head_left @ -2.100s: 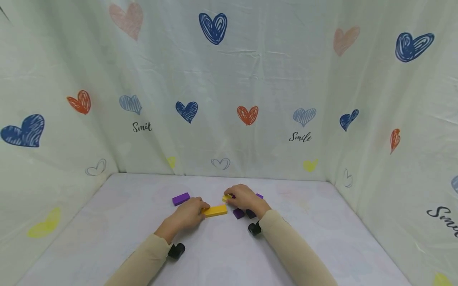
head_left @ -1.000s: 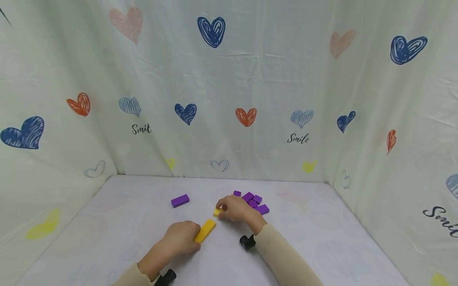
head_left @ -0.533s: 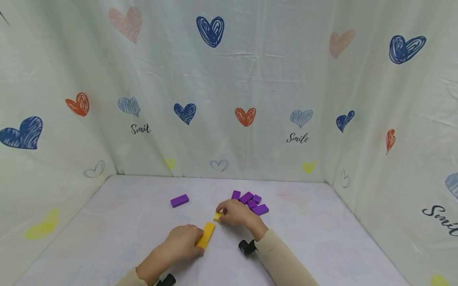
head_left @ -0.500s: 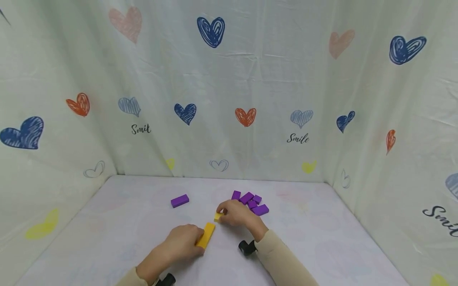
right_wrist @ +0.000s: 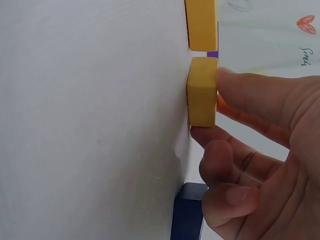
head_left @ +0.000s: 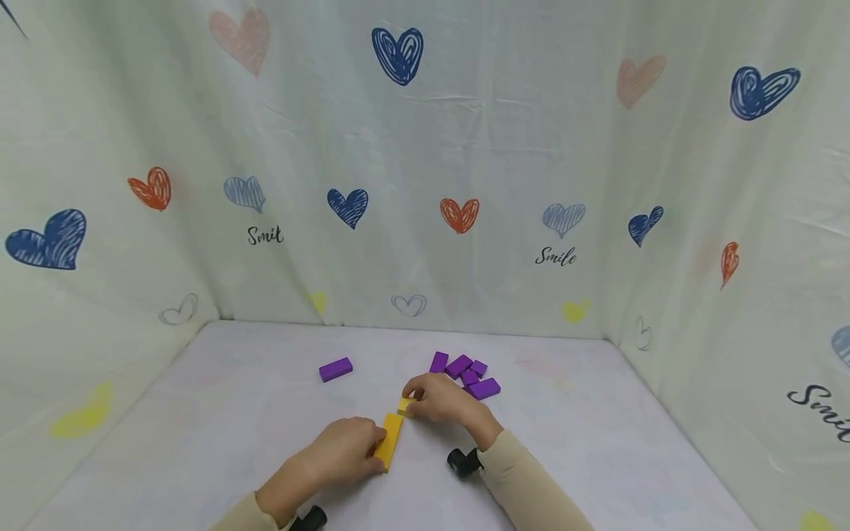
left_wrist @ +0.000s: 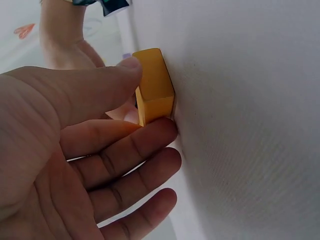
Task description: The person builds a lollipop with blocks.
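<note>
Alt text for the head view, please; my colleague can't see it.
Left hand grips a long yellow block; right hand pinches a small yellow block near the long one's far end, at a white table. Beyond lie clustered purple blocks, with another purple block apart to the left.

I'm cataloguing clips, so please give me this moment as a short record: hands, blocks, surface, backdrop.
Left hand: pinches the long orange-yellow block
Right hand: pinches the short yellow block
Held blocks: apart, a narrow gap showing in the right wrist view
Lone purple block: off to the left, farther back
Purple cluster: at least five blocks, just past the right hand
Surface: white tabletop
Backdrop: pale curtain with printed hearts
</note>
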The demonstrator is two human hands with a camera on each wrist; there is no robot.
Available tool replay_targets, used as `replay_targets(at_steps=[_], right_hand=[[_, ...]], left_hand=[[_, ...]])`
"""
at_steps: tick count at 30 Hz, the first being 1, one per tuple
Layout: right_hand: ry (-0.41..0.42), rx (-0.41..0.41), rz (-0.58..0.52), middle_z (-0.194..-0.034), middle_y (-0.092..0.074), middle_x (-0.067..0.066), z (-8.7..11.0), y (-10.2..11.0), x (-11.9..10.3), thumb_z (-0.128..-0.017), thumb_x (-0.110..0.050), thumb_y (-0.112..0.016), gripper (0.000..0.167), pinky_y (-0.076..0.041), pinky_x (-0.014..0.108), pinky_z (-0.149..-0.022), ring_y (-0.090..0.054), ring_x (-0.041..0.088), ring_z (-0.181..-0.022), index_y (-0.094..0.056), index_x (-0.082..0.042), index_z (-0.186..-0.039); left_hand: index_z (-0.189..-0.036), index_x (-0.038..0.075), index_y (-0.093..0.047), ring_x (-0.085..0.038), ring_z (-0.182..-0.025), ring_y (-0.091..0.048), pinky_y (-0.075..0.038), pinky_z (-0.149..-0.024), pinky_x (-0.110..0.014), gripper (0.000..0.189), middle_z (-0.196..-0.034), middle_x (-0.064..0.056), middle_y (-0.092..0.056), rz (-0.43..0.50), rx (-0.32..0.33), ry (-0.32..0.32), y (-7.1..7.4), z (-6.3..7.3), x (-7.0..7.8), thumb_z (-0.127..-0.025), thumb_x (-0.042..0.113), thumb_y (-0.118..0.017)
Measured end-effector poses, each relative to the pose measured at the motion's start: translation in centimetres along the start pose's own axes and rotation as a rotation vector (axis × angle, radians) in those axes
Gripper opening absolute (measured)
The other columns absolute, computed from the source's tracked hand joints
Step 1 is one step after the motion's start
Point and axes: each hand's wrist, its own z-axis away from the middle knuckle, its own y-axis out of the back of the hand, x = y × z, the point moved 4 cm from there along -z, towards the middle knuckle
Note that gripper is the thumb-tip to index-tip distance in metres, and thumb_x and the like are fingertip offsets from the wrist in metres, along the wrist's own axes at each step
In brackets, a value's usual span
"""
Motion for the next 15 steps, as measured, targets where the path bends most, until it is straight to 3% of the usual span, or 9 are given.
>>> replay_targets(at_steps=[15], right_hand=[[0.025, -0.044, -0.049, -0.092, -0.064, -0.008, 0.1, -0.6, -0.1, -0.086, -0.022, -0.072, 0.021, -0.049, 0.021, -0.070, -0.055, 0.007, -0.080, -0.071, -0.018, -0.107]], left_hand=[[-0.086, 0.013, -0.065, -0.008, -0.062, -0.042, -0.042, -0.060, -0.029, 0.027, -0.069, 0.010, -0.048, -0.056, 0.013, -0.009, -0.2, 0.2, 1.3, -0.080, 0.037, -0.075]])
